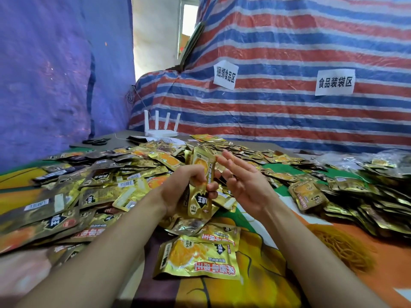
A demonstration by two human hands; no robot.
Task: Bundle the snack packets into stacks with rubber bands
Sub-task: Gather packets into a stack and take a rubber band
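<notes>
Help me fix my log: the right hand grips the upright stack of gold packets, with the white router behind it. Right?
No. The head view shows the left hand gripping the upright stack of gold packets; the right hand is open beside it. The white router is behind.

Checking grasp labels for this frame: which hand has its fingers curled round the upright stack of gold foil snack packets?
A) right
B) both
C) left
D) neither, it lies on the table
C: the left hand curls its fingers round the upright stack of gold foil snack packets; the right hand is beside it, fingers straight.
</notes>
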